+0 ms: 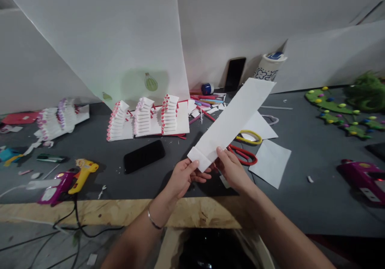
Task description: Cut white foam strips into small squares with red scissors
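Centre frame, above the grey worktop (300,189) — long white paper strip (233,120), near end folded over, slanting toward upper right. Left hand (183,176) and right hand (231,170) both have fingers clamped on that folded end. Risk: unsupported far end could sag and skew the crease — red-handled scissors (243,153) lie beneath.

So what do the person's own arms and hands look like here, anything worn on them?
Both forearms are bare, with no sleeves in view. The left hand has a thin silver bangle around its wrist. The right hand shows no glove, watch or band. No rings can be made out.
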A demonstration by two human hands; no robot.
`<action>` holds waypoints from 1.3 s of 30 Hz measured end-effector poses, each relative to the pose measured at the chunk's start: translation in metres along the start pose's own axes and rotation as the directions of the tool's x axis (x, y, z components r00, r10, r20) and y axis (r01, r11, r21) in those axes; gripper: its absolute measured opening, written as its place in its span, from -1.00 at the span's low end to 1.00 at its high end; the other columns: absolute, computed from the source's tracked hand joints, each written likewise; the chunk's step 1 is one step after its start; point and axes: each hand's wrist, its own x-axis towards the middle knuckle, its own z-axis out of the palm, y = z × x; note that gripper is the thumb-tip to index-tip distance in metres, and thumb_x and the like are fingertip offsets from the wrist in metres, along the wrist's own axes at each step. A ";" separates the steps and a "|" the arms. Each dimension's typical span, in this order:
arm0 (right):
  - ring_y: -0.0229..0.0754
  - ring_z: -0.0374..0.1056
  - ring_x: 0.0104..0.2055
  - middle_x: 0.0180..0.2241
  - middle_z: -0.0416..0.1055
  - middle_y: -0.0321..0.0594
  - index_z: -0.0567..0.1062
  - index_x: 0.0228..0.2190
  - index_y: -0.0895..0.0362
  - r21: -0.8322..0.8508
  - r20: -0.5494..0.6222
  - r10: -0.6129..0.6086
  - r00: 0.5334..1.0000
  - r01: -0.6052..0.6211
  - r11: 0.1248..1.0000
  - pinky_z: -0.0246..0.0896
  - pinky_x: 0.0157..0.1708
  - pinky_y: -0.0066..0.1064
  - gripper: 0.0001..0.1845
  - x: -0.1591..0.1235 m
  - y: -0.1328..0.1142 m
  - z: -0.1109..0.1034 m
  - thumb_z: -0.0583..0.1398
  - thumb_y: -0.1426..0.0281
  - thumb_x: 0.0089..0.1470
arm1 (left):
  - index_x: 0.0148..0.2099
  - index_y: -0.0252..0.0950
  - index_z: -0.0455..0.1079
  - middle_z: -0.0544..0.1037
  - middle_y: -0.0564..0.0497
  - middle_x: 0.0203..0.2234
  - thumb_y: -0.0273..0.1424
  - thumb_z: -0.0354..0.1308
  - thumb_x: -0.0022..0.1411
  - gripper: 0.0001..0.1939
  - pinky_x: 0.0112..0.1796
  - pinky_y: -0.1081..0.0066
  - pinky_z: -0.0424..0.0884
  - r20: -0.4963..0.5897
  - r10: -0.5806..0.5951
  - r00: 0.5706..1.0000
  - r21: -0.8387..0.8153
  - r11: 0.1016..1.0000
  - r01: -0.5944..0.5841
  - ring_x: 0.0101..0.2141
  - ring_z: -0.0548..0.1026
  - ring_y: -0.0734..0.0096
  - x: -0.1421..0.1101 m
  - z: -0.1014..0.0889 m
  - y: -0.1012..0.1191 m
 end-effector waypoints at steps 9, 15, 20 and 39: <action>-0.31 0.11 -0.64 -0.69 0.23 -0.41 0.30 -0.62 0.10 0.005 0.017 -0.029 0.999 0.028 1.000 -0.01 -0.61 -0.43 -0.46 0.000 -0.005 0.001 0.18 -0.09 0.01 | -0.20 -0.45 0.43 0.63 -0.22 -0.36 -0.13 0.33 0.01 -0.53 -0.52 0.51 0.45 -0.028 -0.028 0.999 0.078 0.997 0.030 -0.49 0.60 0.32 0.000 -0.001 0.002; -0.27 0.24 -0.56 -0.63 0.39 -0.35 0.44 -0.56 0.13 0.054 -0.005 -0.032 0.999 0.032 0.998 0.11 -0.53 -0.43 -0.57 0.000 0.005 0.002 0.31 0.00 -0.10 | -0.11 -0.43 0.41 0.62 -0.19 -0.34 -0.05 0.31 -0.01 -0.42 -0.47 0.42 0.50 -0.032 0.067 0.997 0.238 0.970 -0.057 -0.44 0.61 0.24 0.001 -0.003 -0.005; -0.18 0.39 -0.37 -0.38 0.56 -0.26 0.56 -0.38 0.14 0.244 -0.071 0.029 0.997 -0.010 0.970 0.28 -0.32 -0.36 -0.59 -0.001 0.008 0.018 0.45 0.20 -0.31 | -0.06 -0.42 0.39 0.60 -0.11 -0.39 -0.02 0.27 0.01 -0.39 -0.48 0.40 0.51 -0.025 0.158 0.987 0.359 0.923 -0.139 -0.46 0.59 0.29 0.002 -0.002 -0.016; -0.29 0.28 -0.56 -0.57 0.46 -0.33 0.50 -0.51 0.14 0.411 -0.112 0.100 0.989 -0.045 0.910 0.15 -0.61 -0.47 -0.63 0.001 0.008 0.026 0.46 0.25 -0.41 | -0.09 -0.34 0.43 0.61 -0.04 -0.45 -0.23 0.08 0.23 -0.68 -0.42 0.43 0.46 0.108 0.483 0.869 0.731 0.554 -0.399 -0.48 0.55 0.37 0.014 -0.004 -0.029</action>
